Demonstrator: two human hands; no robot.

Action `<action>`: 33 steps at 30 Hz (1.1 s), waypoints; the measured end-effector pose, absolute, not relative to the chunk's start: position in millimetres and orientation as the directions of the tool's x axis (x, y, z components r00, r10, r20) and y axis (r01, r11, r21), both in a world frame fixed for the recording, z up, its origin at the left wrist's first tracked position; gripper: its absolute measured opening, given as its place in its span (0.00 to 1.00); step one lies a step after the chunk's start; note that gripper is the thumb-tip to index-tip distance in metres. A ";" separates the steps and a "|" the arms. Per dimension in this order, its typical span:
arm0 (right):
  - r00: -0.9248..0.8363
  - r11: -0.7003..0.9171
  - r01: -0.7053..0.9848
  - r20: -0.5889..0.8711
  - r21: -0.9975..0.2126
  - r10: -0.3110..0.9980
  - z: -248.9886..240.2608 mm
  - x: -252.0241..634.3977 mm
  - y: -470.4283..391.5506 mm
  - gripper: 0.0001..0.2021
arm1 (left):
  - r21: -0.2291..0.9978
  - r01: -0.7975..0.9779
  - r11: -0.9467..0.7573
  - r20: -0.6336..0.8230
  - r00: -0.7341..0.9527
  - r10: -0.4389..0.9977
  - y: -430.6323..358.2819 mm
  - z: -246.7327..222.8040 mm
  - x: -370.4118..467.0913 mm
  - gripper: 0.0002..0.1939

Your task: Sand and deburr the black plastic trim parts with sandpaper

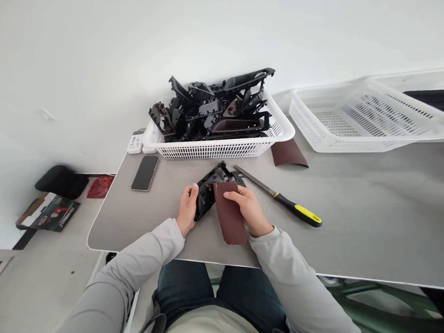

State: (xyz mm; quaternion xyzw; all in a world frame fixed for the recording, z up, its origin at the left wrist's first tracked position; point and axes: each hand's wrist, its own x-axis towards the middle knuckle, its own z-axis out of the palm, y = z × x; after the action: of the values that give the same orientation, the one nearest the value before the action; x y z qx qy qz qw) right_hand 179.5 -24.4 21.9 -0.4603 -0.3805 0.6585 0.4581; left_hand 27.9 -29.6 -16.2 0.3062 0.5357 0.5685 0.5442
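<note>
My left hand (187, 207) grips a black plastic part (206, 195) by its left edge, tilted above the table. A strip of dark red-brown sandpaper (232, 219) is pinched in my right hand (248, 207), thumb on top and fingers behind. The strip's upper left corner overlaps the plastic part in this view; whether the two touch I cannot tell. Just right of my right hand lies a file (288, 203) with a black and yellow handle, its blade pointing up and left.
Behind my hands a white basket (217, 151) is heaped with black plastic parts (214, 105). Another sandpaper piece (289, 153) lies beside it. Further right stands a second white basket (345, 142). A phone (144, 173) and a small white case (135, 143) are at left.
</note>
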 end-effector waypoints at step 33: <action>-0.104 -0.192 -0.241 -0.171 -0.951 0.980 22.2 181.4 -27.7 0.10 | 0.936 -0.329 0.126 -0.185 -0.153 0.971 -29.6 -15.7 28.3 0.26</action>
State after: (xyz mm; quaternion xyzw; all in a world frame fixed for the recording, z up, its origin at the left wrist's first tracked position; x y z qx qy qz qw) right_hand 181.4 -27.7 22.2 -0.4558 -0.4049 0.6229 0.4902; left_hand 28.3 -29.6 -15.7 0.3243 0.4948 0.5760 0.5641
